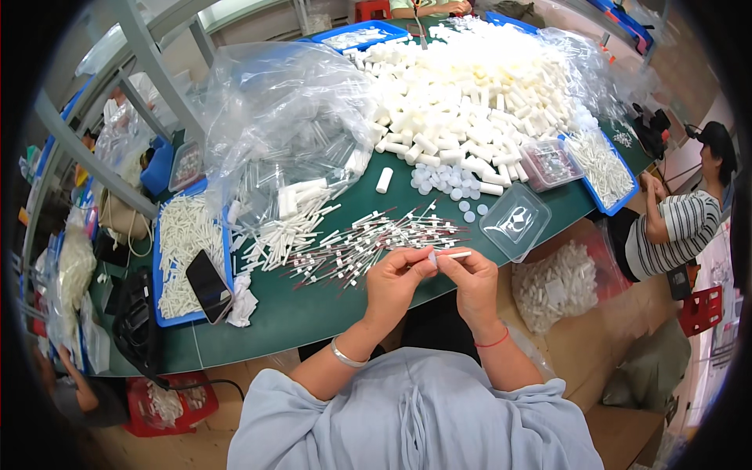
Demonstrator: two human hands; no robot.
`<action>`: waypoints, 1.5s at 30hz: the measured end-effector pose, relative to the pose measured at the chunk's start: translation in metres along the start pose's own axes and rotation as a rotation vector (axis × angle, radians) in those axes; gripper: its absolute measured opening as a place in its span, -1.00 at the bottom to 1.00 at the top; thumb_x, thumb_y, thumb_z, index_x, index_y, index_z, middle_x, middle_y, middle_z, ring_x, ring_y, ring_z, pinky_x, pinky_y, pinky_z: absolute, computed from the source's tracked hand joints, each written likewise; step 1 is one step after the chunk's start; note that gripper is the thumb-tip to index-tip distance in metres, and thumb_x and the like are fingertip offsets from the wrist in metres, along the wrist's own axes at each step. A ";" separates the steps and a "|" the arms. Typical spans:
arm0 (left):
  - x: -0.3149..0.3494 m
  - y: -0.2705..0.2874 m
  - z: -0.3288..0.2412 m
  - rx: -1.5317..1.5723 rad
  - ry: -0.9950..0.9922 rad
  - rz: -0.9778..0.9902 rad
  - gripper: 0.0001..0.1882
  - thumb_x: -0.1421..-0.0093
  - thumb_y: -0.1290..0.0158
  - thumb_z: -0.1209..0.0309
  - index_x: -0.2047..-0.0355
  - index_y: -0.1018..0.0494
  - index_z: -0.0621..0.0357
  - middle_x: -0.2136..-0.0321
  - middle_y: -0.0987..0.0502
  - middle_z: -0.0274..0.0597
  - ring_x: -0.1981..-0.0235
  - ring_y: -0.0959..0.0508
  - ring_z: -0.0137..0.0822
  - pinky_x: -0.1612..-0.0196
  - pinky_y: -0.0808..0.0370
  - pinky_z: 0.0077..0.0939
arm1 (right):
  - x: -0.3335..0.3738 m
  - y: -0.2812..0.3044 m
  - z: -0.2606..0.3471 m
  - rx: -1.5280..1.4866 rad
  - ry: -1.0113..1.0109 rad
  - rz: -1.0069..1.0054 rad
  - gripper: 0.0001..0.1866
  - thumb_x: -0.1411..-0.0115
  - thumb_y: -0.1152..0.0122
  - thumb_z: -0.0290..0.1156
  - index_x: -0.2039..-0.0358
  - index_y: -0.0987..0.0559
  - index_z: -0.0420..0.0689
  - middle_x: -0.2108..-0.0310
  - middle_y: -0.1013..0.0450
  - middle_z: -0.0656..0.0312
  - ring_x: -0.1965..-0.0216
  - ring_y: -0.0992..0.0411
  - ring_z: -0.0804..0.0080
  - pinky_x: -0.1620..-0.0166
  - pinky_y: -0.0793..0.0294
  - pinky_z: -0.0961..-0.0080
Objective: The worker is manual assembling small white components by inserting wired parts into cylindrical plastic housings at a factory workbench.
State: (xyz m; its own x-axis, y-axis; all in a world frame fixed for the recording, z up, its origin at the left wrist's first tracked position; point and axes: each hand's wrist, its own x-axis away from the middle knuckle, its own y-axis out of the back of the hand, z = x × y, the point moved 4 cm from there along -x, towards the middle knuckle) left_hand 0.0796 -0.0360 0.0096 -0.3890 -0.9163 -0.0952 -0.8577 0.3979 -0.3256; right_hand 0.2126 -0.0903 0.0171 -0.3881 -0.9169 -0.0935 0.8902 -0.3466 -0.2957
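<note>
- I see the left hand [398, 276] with its thumb and finger pinched close, and a small pale bit [432, 257] sits between the tips.
- I see the right hand [475, 286] pinched too, and it holds a thin white stick [460, 254] that points off to the right.
- The two hands are side by side over the near edge of the green table [290, 323]. I cannot tell if the pale bit joins the stick.
- Just past the hands I see a messy heap of thin white and dark red sticks [376, 251].
- To the left, a black phone [209, 286] leans on a blue tray [184, 319] full of white sticks.
- To the right lies a clear plastic tub [515, 223].
- A bit farther, I see pale round discs [446, 182] and one white tube [384, 180] standing apart.
- Behind them is a huge hill of white tubes [470, 94], with a big clear bag [282, 102] to its left.
- Across the table, I see someone's green sleeve [423, 8].
</note>
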 end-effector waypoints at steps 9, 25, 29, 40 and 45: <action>-0.084 0.000 -0.027 -0.671 -0.205 0.183 -0.72 -0.15 -0.22 0.36 0.18 -0.57 0.26 0.25 -0.59 -0.11 0.38 -0.58 -0.36 0.30 -0.49 -0.52 | -0.029 0.021 -0.003 -0.070 0.044 -0.154 -0.83 -0.25 -0.20 -0.50 0.18 -0.56 -0.30 0.20 -0.57 0.15 0.26 -0.52 0.54 0.09 -0.48 0.64; -0.081 0.027 -0.019 -0.847 -0.083 0.279 -0.72 -0.30 0.08 0.41 0.07 -0.49 0.26 0.43 -0.58 -0.13 0.51 -0.50 -0.33 0.39 -0.46 -0.46 | -0.022 0.023 0.007 0.187 0.110 -0.090 -0.84 -0.30 -0.15 -0.47 0.18 -0.56 -0.29 0.25 -0.51 0.28 0.27 -0.46 0.63 0.17 -0.45 0.65; -0.034 0.017 -0.016 -0.548 0.143 0.389 -0.68 -0.37 0.14 0.36 -0.01 -0.46 0.23 0.37 -0.56 -0.36 0.51 -0.40 -0.62 0.44 -0.39 -0.70 | -0.019 -0.004 0.021 0.442 0.300 0.025 -0.83 -0.21 -0.22 -0.54 0.19 -0.59 -0.30 0.24 -0.54 0.17 0.26 -0.50 0.52 0.19 -0.49 0.57; -0.002 0.020 -0.010 -0.113 0.310 0.345 -0.68 -0.34 -0.02 0.27 -0.02 -0.51 0.15 0.35 -0.57 -0.39 0.53 -0.36 -0.65 0.47 -0.32 -0.77 | 0.005 -0.026 0.032 0.749 0.606 0.059 -0.84 -0.09 -0.27 -0.62 0.26 -0.60 -0.23 0.25 -0.53 0.09 0.25 -0.51 0.22 0.20 -0.51 0.42; 0.004 0.032 -0.016 -0.057 0.393 0.327 -0.67 -0.36 0.00 0.29 -0.01 -0.50 0.21 0.37 -0.55 -0.39 0.55 -0.31 -0.67 0.49 -0.28 -0.81 | 0.008 -0.024 0.030 0.771 0.543 0.196 -0.84 -0.09 -0.27 -0.62 0.27 -0.60 -0.23 0.23 -0.53 0.10 0.25 -0.51 0.22 0.21 -0.51 0.42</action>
State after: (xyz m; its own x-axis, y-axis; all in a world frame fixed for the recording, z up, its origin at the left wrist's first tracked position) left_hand 0.0454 -0.0259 0.0141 -0.7272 -0.6621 0.1809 -0.6831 0.6725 -0.2849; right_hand 0.1959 -0.0952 0.0523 -0.1009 -0.8227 -0.5594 0.7879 -0.4094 0.4600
